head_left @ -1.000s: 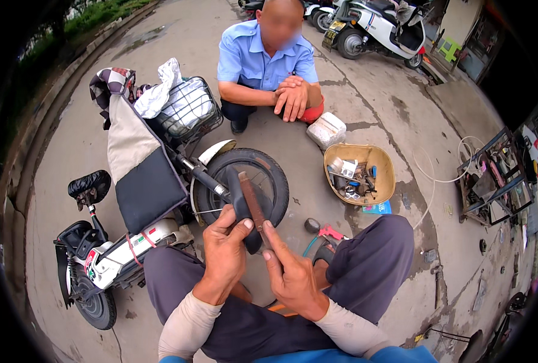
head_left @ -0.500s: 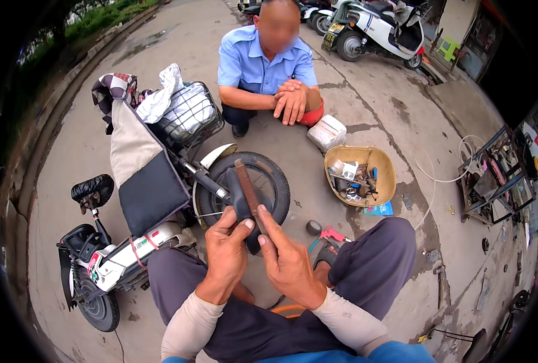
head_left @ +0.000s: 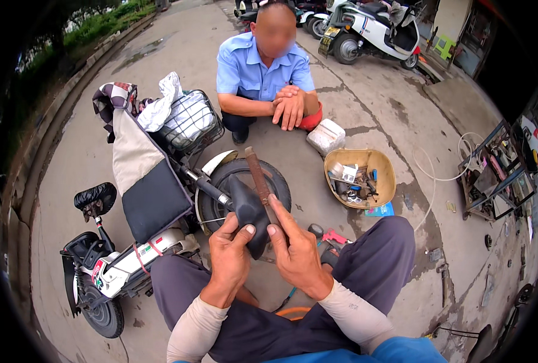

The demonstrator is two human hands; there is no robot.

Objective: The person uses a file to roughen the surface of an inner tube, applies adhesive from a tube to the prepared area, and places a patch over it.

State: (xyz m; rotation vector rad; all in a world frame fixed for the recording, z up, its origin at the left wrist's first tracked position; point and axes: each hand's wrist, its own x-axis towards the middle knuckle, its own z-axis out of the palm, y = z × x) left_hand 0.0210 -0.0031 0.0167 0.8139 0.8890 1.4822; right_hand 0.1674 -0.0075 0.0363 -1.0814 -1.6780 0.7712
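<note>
the white electric bike (head_left: 127, 261) appears to lie tipped on its side, left of the front wheel (head_left: 282, 183), probably so that the wheel sits low, within reach of someone seated. a quilted cover (head_left: 139, 175) drapes over the bike, left of the wheel, and the wire basket (head_left: 199, 124), above and left of the wheel, carries white cloth, which its mesh likely keeps from sliding off.

the left hand (head_left: 230, 257), just below the wheel, is closed, thumb pressed over bent fingers on a black rubber piece (head_left: 246, 209). that piece stands in front of the wheel as seen; whether it joins it i cannot tell. the pinch seems meant to hold it steady and taut. against its right side lies a rust-brown bar (head_left: 257, 172), upper end tilted left over the wheel.

a co-worker (head_left: 263, 75) squats beyond the wheel, clear of the hands. the right hand (head_left: 299, 254), below and right of the wheel, is closed around the bar's lower end, forefinger stretched along it, probably for guidance and pressure. right of the wheel, a white block (head_left: 326, 137) and a tan bin (head_left: 392, 175) of small parts stand close by, presumably for easy reach.
</note>
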